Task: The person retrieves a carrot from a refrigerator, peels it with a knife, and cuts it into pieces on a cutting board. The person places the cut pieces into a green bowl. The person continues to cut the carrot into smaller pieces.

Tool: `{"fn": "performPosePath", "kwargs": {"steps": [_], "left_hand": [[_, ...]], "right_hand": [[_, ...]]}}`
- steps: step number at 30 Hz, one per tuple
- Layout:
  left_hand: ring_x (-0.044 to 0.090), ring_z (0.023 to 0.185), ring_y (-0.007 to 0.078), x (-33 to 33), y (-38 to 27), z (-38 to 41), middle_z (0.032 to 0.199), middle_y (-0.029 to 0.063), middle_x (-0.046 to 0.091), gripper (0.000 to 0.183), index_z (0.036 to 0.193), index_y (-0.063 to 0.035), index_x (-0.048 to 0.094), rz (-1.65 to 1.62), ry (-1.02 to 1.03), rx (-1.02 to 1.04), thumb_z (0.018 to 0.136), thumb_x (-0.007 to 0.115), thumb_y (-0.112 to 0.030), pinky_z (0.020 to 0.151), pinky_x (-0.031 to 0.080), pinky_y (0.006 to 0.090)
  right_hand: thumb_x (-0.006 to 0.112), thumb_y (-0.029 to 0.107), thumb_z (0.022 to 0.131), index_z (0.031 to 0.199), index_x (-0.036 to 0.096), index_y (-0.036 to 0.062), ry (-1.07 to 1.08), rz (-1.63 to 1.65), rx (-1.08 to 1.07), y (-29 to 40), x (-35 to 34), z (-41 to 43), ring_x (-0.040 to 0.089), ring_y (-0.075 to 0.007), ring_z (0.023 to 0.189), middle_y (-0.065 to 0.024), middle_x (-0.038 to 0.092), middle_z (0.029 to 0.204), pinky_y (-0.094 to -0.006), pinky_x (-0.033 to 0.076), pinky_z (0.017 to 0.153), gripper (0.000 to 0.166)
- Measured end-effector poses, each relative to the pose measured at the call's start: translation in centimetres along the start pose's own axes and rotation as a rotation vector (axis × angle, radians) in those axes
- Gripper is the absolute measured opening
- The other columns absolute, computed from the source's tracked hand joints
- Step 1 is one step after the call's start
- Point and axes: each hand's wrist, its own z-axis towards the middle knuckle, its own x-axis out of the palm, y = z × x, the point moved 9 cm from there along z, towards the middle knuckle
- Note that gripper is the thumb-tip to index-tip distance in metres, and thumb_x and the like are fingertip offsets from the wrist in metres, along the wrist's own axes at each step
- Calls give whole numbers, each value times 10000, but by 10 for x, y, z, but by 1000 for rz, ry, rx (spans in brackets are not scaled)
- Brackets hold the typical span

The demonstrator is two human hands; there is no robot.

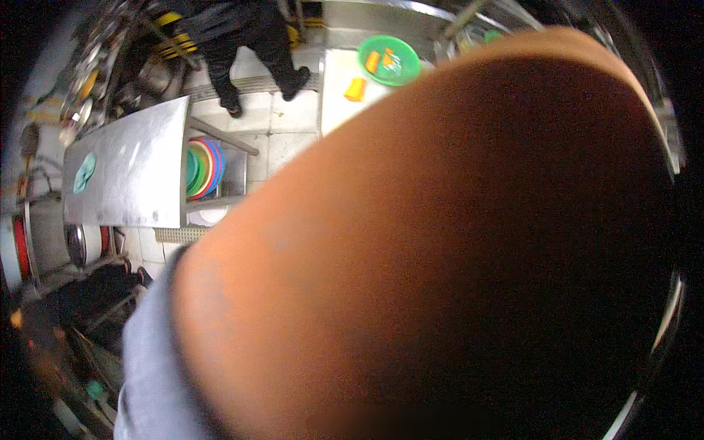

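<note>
A bare forearm (341, 231), very near the camera and blurred, fills the middle and right of the view. A grey-blue sleeve (148, 352) with a dark edge ends at its lower left. Neither of my hands is in view. Past the arm lies a white cutting board (335, 110), partly covered by it. On the board stands a green plastic basin (404, 60) holding orange vegetable pieces (372, 62) and something clear, like plastic film. One more orange vegetable piece (355, 89) lies on the board beside the basin.
A person in dark trousers (236, 38) stands on the tiled floor (253, 113) ahead. At left is a stainless steel table (132, 165) with a teal cloth (85, 173) on it. Several nested coloured basins (209, 168) sit beneath. A floor drain grating (179, 235) lies nearby.
</note>
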Motion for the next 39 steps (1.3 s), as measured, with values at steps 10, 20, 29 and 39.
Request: {"fn": "performPosePath", "kwargs": {"steps": [10, 20, 29, 39], "left_hand": [[663, 702, 219, 54, 160, -172, 862, 101, 706, 283, 984, -50, 672, -650, -279, -366, 850, 636, -296, 651, 534, 408], [673, 919, 309, 234, 170, -491, 1002, 177, 692, 451, 1047, -19, 666, -154, -282, -1670, 683, 800, -249, 848, 528, 373], [696, 879, 206, 246, 167, -510, 962, 97, 728, 317, 1049, -70, 720, -436, -461, -1650, 756, 768, -183, 800, 548, 312], [672, 838, 277, 237, 143, -479, 915, 111, 695, 219, 995, -54, 681, -232, -581, -1419, 779, 709, -81, 766, 540, 365]], "right_hand": [[536, 126, 910, 1181, 528, -55, -15, 38, -21, -2, 16, 1, 659, -422, 819, -273, 662, 866, -490, 512, 754, 327], [563, 165, 894, 1228, 525, -56, 69, 115, 44, -17, 25, -46, 630, -455, 905, -308, 648, 944, -495, 491, 838, 402], [592, 236, 894, 1236, 498, -85, 221, 317, 41, 26, 24, -62, 649, -444, 865, -280, 656, 825, -493, 502, 800, 479], [539, 138, 900, 1100, 489, -76, 192, 195, 21, 69, 25, -71, 617, -511, 829, -323, 633, 790, -562, 479, 780, 297]]}}
